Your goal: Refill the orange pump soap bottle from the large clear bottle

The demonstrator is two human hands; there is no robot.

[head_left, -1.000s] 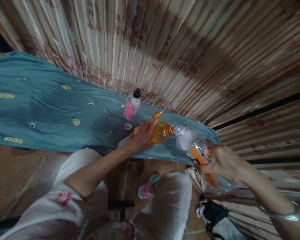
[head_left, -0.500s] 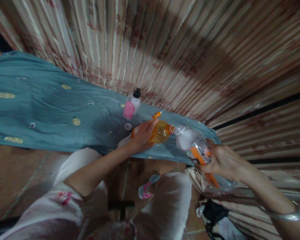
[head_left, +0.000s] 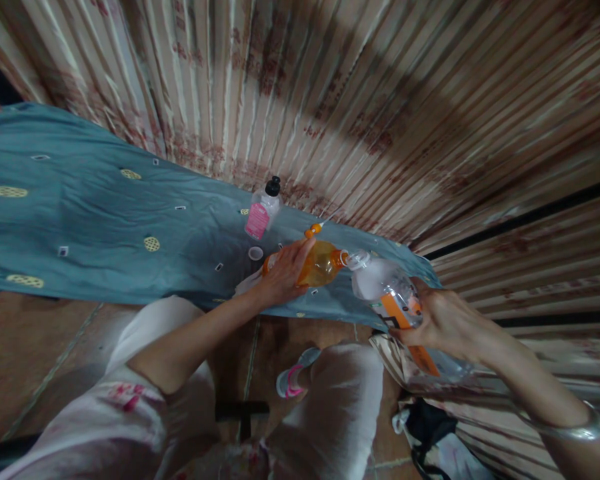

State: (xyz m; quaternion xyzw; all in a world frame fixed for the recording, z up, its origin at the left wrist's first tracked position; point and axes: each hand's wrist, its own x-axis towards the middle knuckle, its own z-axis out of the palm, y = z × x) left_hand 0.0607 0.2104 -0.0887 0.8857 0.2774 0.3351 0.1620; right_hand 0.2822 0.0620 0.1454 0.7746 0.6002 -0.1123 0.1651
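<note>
My left hand (head_left: 283, 275) is wrapped round an orange bottle (head_left: 321, 264), its neck pointing right. In my right hand (head_left: 443, 320) is a large clear plastic bottle (head_left: 377, 280) with an orange label, tilted so its mouth meets the mouth of the orange bottle. Whether liquid passes between them I cannot tell. Just beyond my left hand lies a small orange-and-white piece (head_left: 313, 230), perhaps a cap or nozzle. A white round cap (head_left: 255, 253) rests left of the orange bottle. Behind it stands a clear bottle with a pink label and black top (head_left: 263, 210).
A teal patterned cloth (head_left: 90, 220) covers the long narrow surface. Pleated curtains (head_left: 280, 87) hang close behind it and on the right. My knees are below the front edge. A black-and-white bundle (head_left: 430, 427) lies on the floor at right.
Almost nothing differs. Both hands and both bottles keep their places, mouth to mouth; the view has shifted very slightly.
</note>
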